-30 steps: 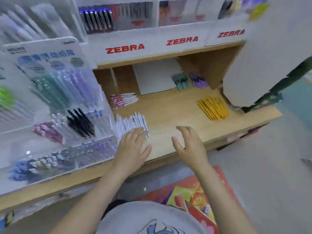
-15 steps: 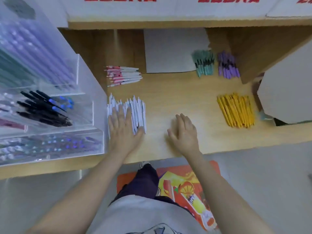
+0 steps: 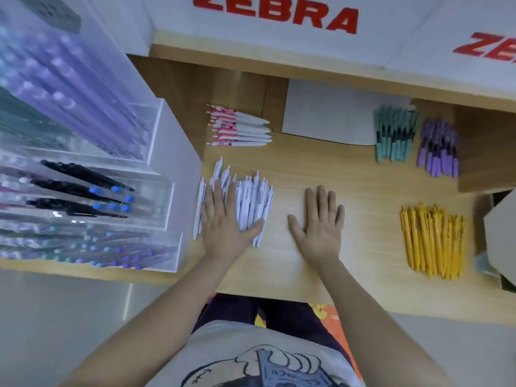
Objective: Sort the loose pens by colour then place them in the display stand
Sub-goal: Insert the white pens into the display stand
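A person stands at a pale wooden counter, both bare arms reaching forward. At the far left a clear acrylic display stand rises in tiers, its compartments holding purple, black and blue-tipped pens that slant down toward the right. Just right of the stand's wall lies a batch of white pens, side by side with their long axes running away from the person, tips uneven along the far edge. The left hand lies flat on this batch, fingers straight and together, thumb spread out across the nearer pens. Behind it, toward the back of the counter, a small group of pink-and-white pens lies crosswise, long axes left to right, pink ends to the left. The right hand rests palm down on bare wood just beside the white pens, fingers straight and slightly spread, holding nothing. Farther right at the back, a bundle of teal pens and a bundle of purple pens point roughly away from the person, beside a grey card. Nearer the front edge lies a row of yellow pens, long axes also front to back. Overhead, a white sign reads ZEBRA in red.
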Motion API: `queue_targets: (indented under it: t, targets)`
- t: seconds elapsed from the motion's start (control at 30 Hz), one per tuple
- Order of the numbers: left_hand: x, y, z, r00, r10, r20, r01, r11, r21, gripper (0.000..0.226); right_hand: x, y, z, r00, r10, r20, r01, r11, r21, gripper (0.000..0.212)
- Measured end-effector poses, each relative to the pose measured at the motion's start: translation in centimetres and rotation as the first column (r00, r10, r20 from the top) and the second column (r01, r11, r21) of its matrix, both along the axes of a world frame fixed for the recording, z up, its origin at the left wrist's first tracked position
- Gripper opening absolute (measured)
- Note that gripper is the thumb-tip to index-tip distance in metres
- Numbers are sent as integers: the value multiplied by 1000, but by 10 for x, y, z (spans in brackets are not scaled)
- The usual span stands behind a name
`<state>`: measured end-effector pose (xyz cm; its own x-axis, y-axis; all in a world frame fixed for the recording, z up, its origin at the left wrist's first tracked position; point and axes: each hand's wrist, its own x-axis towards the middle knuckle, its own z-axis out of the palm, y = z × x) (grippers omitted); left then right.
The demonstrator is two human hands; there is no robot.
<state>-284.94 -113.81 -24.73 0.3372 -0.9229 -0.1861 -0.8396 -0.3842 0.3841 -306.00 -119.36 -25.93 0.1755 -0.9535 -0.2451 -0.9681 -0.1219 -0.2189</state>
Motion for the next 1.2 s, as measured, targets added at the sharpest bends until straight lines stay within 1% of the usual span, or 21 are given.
queue_targets:
  t: [0.1,0.17,0.2,0.27,0.37,0.43,0.5,0.53,0.6,0.63,0.67,0.73,0.8,0.87,0.93,1.03,1.1,1.2]
  targets:
    - [-9,-5,0,993,-76,95,73,997,36,99,-5,-3,-3,999,44,-22,-44,999,3,75]
    - [-9,-7,0,986,-83,142,77,996,47,98,-12,-8,-3,995,94,-26,-94,996,-7,73]
    - [-9,-7,-1,986,-61,153,55,997,45,100,-17,-10,-3,992,120,-24,-120,993,-10,71]
    - [-7,-6,-1,992,14,125,-21,998,51,111,-23,-13,-2,986,164,-18,-164,986,-16,69]
    - [-8,-11,1,992,84,90,-95,986,135,125,-26,-16,1,982,190,5,-190,982,-21,68]
    - [-9,-16,1,989,116,89,-128,981,142,130,-26,-17,2,983,169,68,-169,986,-12,66]
    - [-9,-18,2,985,160,66,-166,980,112,131,-22,-16,5,974,121,190,-121,993,-11,63]
    - [-9,-18,1,984,169,56,-174,980,99,130,-18,-15,7,963,122,241,-118,993,-33,59]
    - [-12,-16,-1,986,158,54,-162,984,69,126,-6,-13,13,947,124,297,-101,991,-91,43]
    - [-14,-16,-1,987,146,61,-149,988,51,124,0,-12,18,932,66,356,-55,998,-39,33]
    - [-17,-15,-2,989,132,71,-135,990,39,122,7,-13,25,907,-25,421,0,998,60,26]
    - [-24,-16,-2,991,103,83,-106,993,42,121,15,-18,34,834,-248,493,124,955,271,18]
    - [-35,-17,-2,994,81,72,-84,996,39,121,15,-23,36,752,-435,495,204,868,452,18]
    - [-48,-18,-1,997,62,39,-63,998,23,121,9,-26,35,668,-563,487,232,779,582,25]
    - [-65,-18,0,999,46,-5,-46,999,14,118,-3,-28,37,622,-627,469,261,731,631,28]
    - [-103,-20,2,999,11,-51,-10,1000,23,110,-30,-29,42,579,-670,464,313,708,633,20]
    - [-129,-21,4,994,1,-107,4,999,41,106,-46,-29,46,576,-683,448,362,705,610,28]
    - [-146,-19,10,979,10,-206,9,996,89,111,-61,-25,48,563,-703,435,405,693,596,37]
